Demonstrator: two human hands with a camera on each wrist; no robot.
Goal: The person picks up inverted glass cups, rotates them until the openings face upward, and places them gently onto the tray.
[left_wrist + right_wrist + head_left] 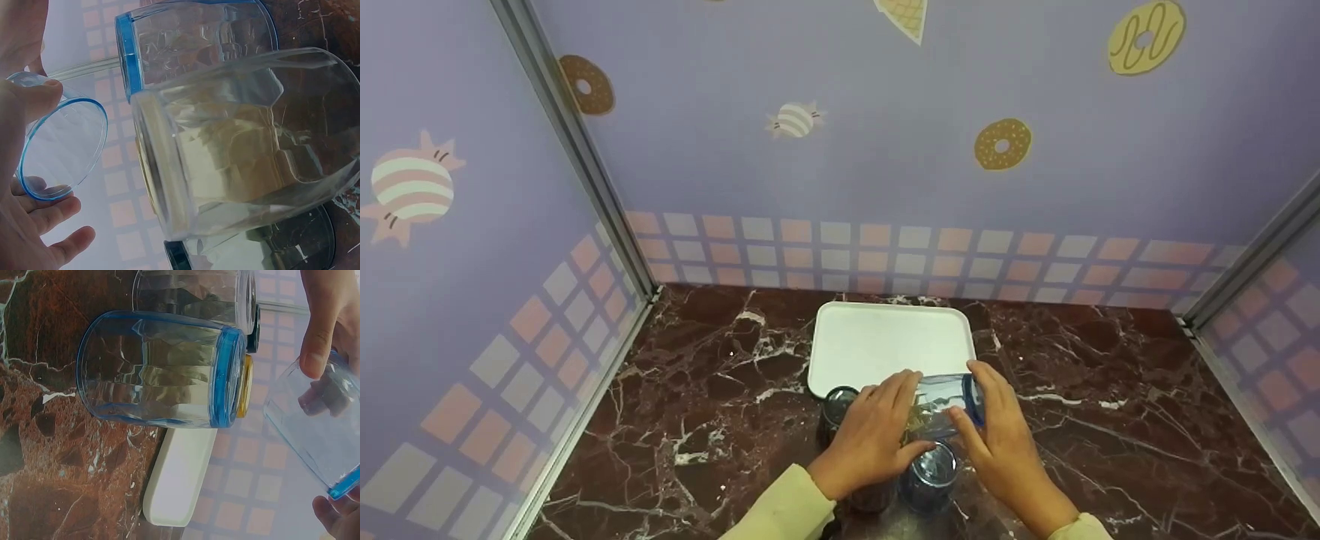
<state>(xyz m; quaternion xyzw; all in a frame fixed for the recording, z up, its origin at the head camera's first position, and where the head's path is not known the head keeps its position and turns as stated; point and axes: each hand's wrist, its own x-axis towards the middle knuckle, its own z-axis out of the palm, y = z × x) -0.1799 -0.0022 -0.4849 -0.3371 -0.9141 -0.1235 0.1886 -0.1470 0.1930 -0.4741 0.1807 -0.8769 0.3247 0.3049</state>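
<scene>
A clear drinking glass (941, 401) with a blue rim is held sideways between both hands, above other glasses. My left hand (870, 427) grips its left end, and my right hand (997, 435) holds the right end with thumb and fingers. Below stand several more glasses, upright on the table: one with a blue rim (152, 371), a colourless one (242, 140) and a dark-rimmed one (840, 406). A yellow-rimmed glass (247, 385) shows partly behind the blue-rimmed one. In the head view my left hand covers part of this group.
A white tray (892, 341) lies on the dark marbled table (720, 390), just beyond the glasses. Purple panels with sweets and pink and white squares form the back wall (870, 165) and both sides.
</scene>
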